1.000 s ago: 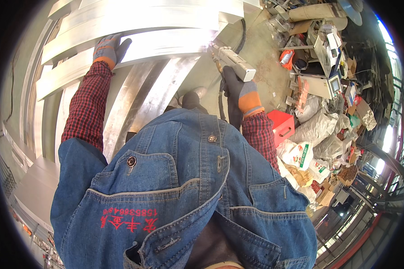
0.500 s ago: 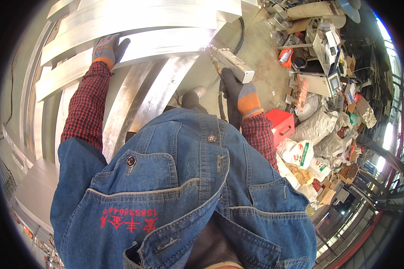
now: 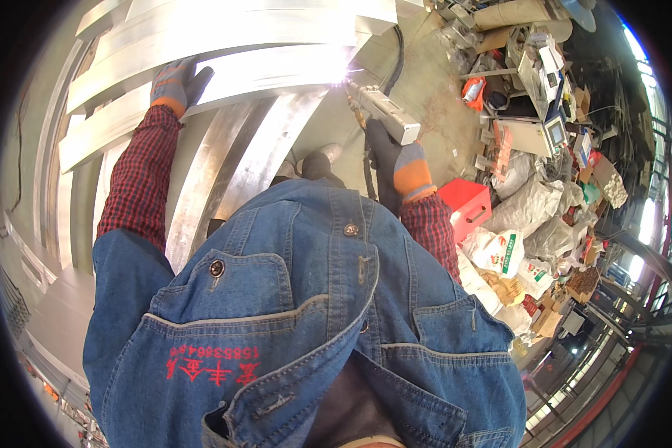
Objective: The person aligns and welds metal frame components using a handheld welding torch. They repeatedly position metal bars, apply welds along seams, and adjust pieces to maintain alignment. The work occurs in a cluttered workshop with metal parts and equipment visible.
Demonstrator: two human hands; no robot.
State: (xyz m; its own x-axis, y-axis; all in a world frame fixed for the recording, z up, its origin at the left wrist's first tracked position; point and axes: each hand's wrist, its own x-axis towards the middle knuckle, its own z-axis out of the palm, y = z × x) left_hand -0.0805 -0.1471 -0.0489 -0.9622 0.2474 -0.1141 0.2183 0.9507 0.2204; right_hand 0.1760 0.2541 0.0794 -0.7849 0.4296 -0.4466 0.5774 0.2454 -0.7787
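A: At the right hand (image 3: 396, 153), anything hidden?
B: Fingertips, mostly out of view behind the pale handheld torch (image 3: 388, 112). Judged curled in and gripping it near the rear; unable to make out the full wrap.
A: And the left hand (image 3: 175, 82)?
B: Laid across the metal bar (image 3: 112, 131), well left of the torch. Fingers together, thumb spread away; unable to tell whether hooked over the far edge.
A: Torch tip?
B: Lost in glare beside the bar's right end; contact not confirmable.
A: Farther out?
B: Cable (image 3: 367, 160) just below the torch, hard to follow lower down. Upper bars (image 3: 134, 60) up and left of the torch, washed out and cut off at the top. Red box (image 3: 467, 207) below and right of the torch, partly behind the checked sleeve (image 3: 431, 231). Heap of bags and cartons (image 3: 526, 209) farther right, too jumbled to itemise.
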